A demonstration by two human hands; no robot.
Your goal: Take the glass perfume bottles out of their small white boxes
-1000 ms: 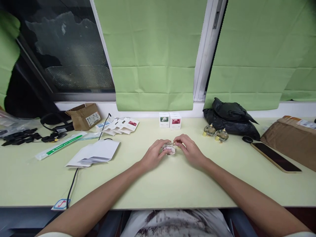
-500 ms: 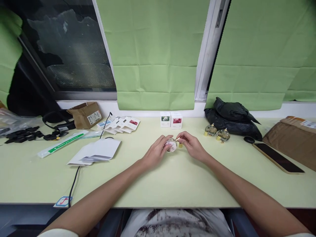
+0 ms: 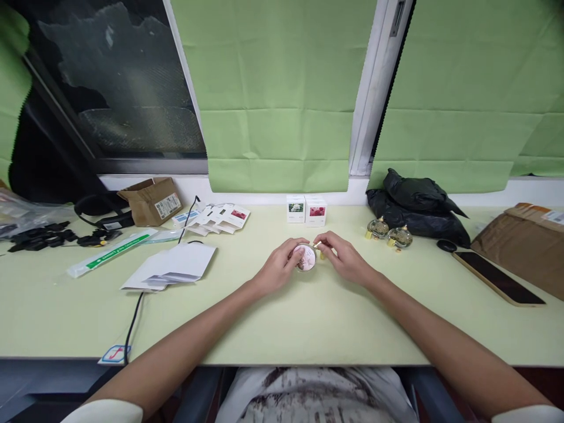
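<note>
My left hand (image 3: 277,271) grips a small round glass bottle (image 3: 305,258) with pink contents, tilted so its round face points at me, just above the pale green desk (image 3: 282,317). My right hand (image 3: 346,262) is at the bottle's right side, its fingertips pinching a small gold cap (image 3: 320,249) at the bottle's neck. Whether the cap is on or off the neck I cannot tell. Two more round gold-capped bottles (image 3: 388,232) stand to the right. Two small white boxes (image 3: 306,210) stand behind my hands.
A black bag (image 3: 418,205), a phone (image 3: 497,277) and a brown parcel (image 3: 524,244) lie at the right. White envelopes (image 3: 174,265), small cards (image 3: 220,217), a cardboard box (image 3: 152,200), a black cable (image 3: 134,317) and black parts (image 3: 44,235) lie at the left.
My left hand has lifted the bottle from lying on the desk and tipped it so its round face points at me. My right fingers stay at the gold cap.
</note>
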